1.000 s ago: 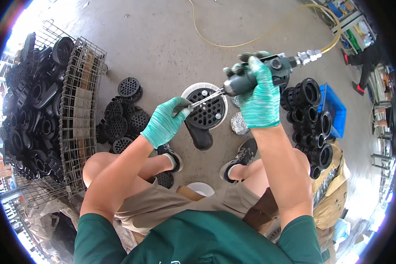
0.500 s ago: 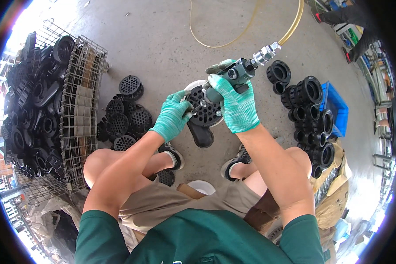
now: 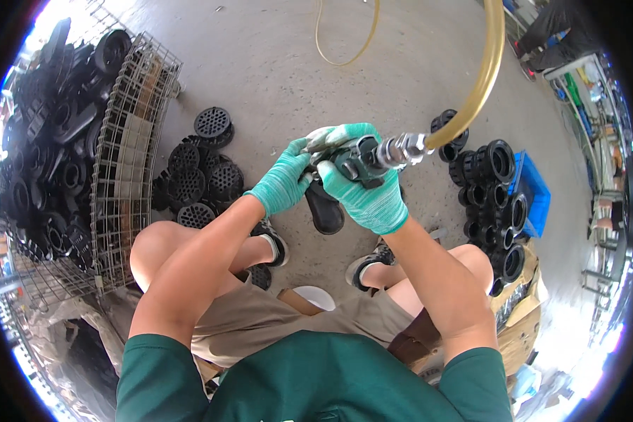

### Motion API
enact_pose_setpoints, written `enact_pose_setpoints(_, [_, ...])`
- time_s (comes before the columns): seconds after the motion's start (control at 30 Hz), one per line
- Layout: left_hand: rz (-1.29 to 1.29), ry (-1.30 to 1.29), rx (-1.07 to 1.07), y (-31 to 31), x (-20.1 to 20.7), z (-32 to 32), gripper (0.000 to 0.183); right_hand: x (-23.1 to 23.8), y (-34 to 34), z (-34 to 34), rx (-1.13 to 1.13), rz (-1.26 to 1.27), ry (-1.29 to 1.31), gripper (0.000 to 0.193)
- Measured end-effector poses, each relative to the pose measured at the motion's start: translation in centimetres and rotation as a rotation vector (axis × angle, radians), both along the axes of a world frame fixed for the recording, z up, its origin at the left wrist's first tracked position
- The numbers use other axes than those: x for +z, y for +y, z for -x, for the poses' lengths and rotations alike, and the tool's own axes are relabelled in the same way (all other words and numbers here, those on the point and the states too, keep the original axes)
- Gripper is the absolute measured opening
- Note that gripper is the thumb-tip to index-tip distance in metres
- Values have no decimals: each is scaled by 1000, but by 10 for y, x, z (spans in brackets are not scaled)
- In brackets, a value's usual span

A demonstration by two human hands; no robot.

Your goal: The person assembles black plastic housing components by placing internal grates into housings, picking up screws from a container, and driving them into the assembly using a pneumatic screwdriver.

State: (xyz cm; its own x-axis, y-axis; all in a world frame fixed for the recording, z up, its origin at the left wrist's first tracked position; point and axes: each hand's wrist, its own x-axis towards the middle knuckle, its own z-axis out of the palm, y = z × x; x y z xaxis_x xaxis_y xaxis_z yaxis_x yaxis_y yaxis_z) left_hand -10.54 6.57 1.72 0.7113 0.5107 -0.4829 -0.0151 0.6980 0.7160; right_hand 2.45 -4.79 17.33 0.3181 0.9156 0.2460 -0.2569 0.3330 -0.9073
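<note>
Gloves [image 3: 280, 193], two of them and both green, covered the person's left hand [image 3: 287, 181] and right hand [image 3: 362, 195]. I counted one dark power tool [image 3: 355, 164], one thick yellow hose [image 3: 498, 53], one blue box [image 3: 539, 207] and one wire basket [image 3: 125, 158]. On the floor [image 3: 267, 70] at the left I could make out five round black lids [image 3: 187, 186] full of holes, bunched up and partly stacked. At the right was a pile of black rings [image 3: 500, 162], too jumbled to count.

The right hand was wrapped around the tool, with its thumb on one side and its fingers on the other. The left hand was right up by the tool's front end. I could not tell what its fingertips pinched. A shiny metal joint [image 3: 404, 149] linked the tool to the hose. Just below the hands, a black part [image 3: 325, 213] with a rounded end poked out, and the rest was hidden.

The floor was grey and specked. The basket was heaped with black pieces [image 3: 56, 141]. Far off at the top right, someone's dark trouser legs [image 3: 552, 49] showed near a shelf [image 3: 570, 68].
</note>
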Motion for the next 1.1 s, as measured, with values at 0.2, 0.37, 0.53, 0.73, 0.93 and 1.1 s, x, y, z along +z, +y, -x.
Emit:
enact_pose_setpoints(0.2, [-914, -32, -299, -1, -39, 8, 65, 2, 9, 5, 104, 42, -120, 30])
enact_pose_setpoints(0.37, [-740, -31, -259, -9, -26, 4, 70, 0, 9, 1, 174, 31, -45, 38])
enact_pose_setpoints(0.53, [-1092, 109, -309, -11, 22, 11, 73, 0, 9, -8, 197, 54, -154, 38])
enact_pose_setpoints(0.73, [-978, -35, -276, -6, 12, 7, 82, -1, 14, 3, 193, 81, -162, 35])
enact_pose_setpoints(0.93, [-1070, -26, -286, -4, 7, 4, 83, 2, 17, 1, 215, 117, -212, 35])
enact_pose_setpoints(1.1, [-1037, 73, -337, -9, 27, 8, 80, -2, 14, -2, 196, 124, -217, 35])
